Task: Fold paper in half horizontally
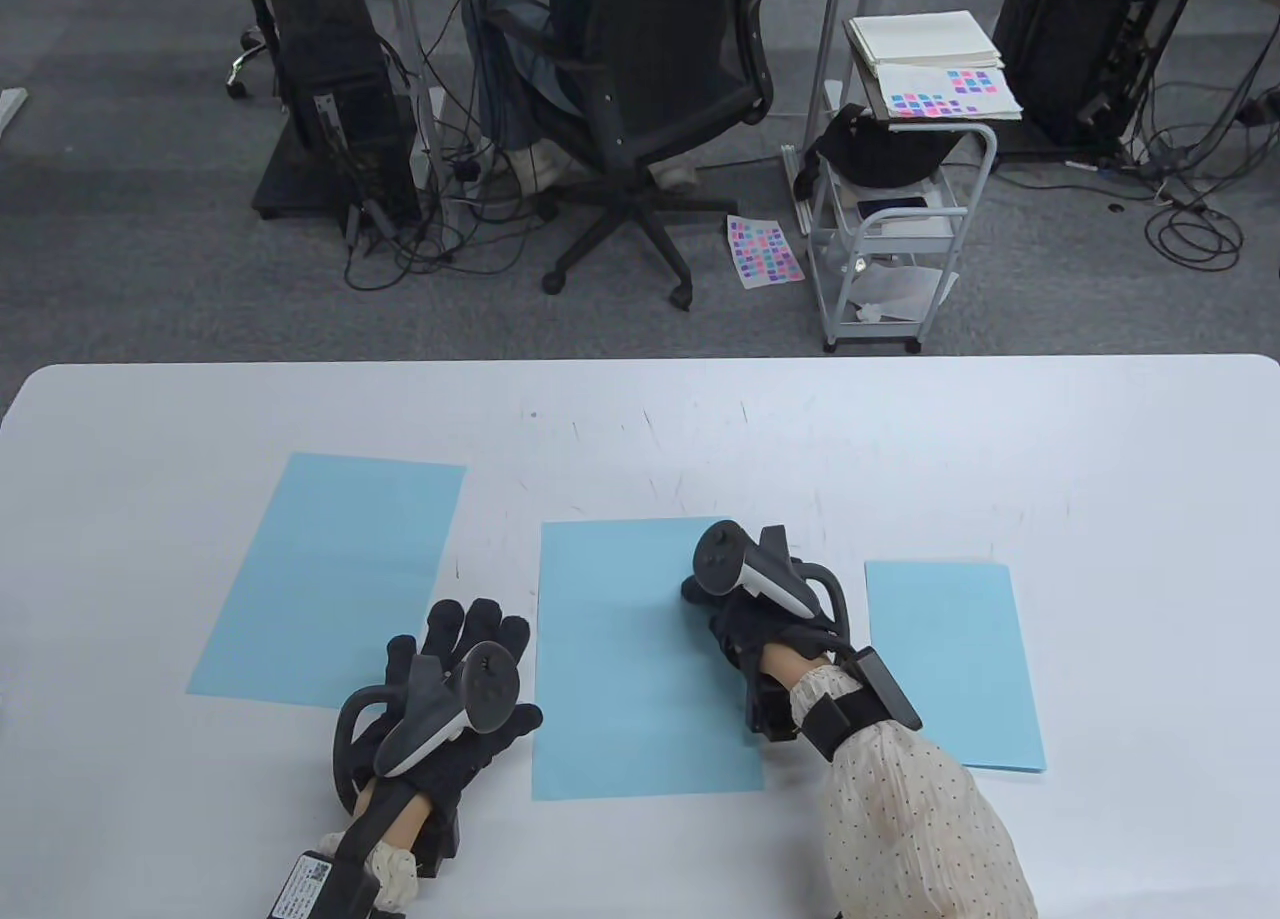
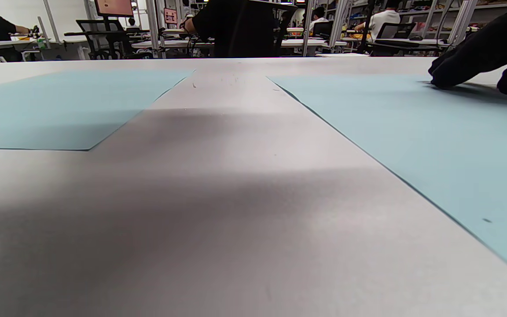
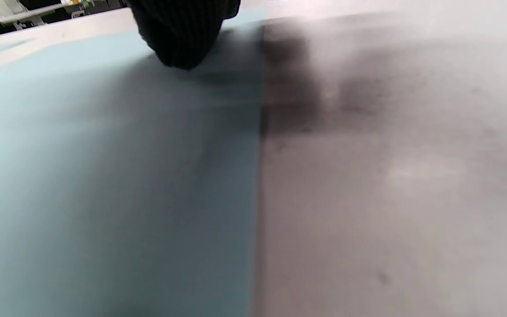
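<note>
Three light blue paper sheets lie flat on the white table [image 1: 640,429]. The middle sheet [image 1: 620,679] is in front of me. My right hand [image 1: 700,594] rests on its far right part, fingertips [image 2: 442,79] pressing down on the paper. In the right wrist view one gloved fingertip [image 3: 183,39] touches the sheet [image 3: 104,176] near its right edge. My left hand [image 1: 470,639] lies flat on the bare table, fingers spread, between the left sheet [image 1: 330,579] and the middle sheet, holding nothing. The left wrist view shows the left sheet [image 2: 60,105] and the middle sheet [image 2: 412,132].
A narrower blue sheet [image 1: 950,659] that looks folded lies at the right. Beyond the table's far edge are an office chair [image 1: 650,109], a white cart [image 1: 890,229] and cables on the floor.
</note>
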`<state>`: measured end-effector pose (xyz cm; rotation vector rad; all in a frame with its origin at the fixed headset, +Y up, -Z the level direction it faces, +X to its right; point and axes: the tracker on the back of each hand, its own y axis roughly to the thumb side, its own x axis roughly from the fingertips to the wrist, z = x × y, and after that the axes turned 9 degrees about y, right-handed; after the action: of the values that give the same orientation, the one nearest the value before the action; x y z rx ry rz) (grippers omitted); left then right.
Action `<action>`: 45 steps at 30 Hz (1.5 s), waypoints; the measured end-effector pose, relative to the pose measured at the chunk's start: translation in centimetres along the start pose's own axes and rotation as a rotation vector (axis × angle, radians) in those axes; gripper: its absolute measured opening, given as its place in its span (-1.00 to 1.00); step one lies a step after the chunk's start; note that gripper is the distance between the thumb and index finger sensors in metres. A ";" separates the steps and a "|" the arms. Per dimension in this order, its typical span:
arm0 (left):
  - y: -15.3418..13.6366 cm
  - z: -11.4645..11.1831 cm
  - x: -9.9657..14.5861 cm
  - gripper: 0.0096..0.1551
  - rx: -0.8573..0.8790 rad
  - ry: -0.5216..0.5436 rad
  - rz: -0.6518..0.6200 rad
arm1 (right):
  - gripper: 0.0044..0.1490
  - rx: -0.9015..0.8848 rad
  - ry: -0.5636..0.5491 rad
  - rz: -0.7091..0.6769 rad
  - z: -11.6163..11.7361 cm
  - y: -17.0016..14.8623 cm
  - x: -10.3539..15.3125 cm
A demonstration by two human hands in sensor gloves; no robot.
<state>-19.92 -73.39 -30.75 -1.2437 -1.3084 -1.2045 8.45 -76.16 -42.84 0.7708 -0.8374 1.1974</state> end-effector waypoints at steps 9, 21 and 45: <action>0.2 0.0 0.1 0.03 0.002 0.006 -0.009 | -0.24 -0.007 -0.019 -0.141 1.1 -1.2 6.8; 0.5 -0.4 0.1 0.03 -0.006 -0.012 -0.014 | -0.15 -0.035 0.080 -0.103 5.7 -4.2 8.9; 2.1 3.2 -10.3 0.03 0.035 -0.118 0.095 | -0.15 -0.006 0.113 -0.086 6.3 -4.3 8.8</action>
<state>-17.32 -71.04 -41.16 -1.3532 -1.3346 -1.0512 13.18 -78.29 -32.42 0.7203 -0.7079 1.1499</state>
